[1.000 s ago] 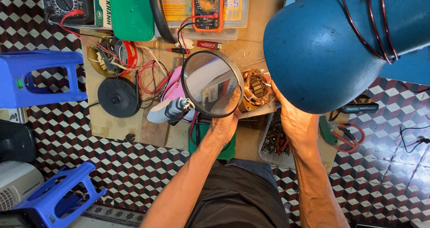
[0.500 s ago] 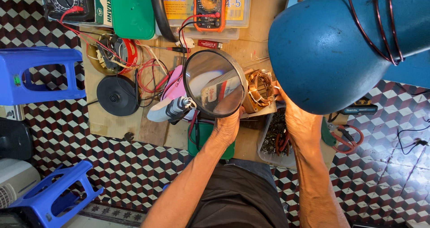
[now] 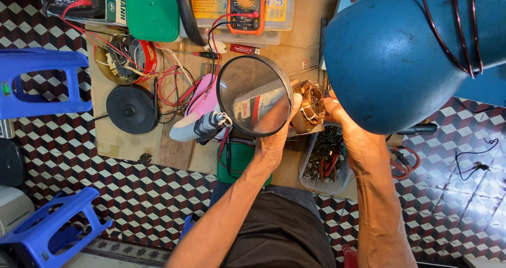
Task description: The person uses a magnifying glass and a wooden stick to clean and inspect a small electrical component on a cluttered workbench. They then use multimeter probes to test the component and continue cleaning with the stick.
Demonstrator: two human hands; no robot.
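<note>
Copper-wound stator (image 3: 310,105), brown and ring-shaped, tilted on edge, gripped from both sides, just right of a round magnifier (image 3: 254,95)

Your left hand (image 3: 274,141) and right hand (image 3: 348,136) both grip a copper-wound motor stator (image 3: 308,107), one on each side, just right of a round magnifying glass (image 3: 254,95) that partly covers your left fingers. A big blue lamp shade (image 3: 390,57) hangs over your right hand. On the wooden bench (image 3: 126,141) lie a black round disc (image 3: 132,109), red wires (image 3: 174,83) and an orange multimeter (image 3: 246,2). A clear tub of small parts (image 3: 327,162) sits just below the stator. Blue plastic stools (image 3: 42,81) stand on the checkered floor (image 3: 147,194).
</note>
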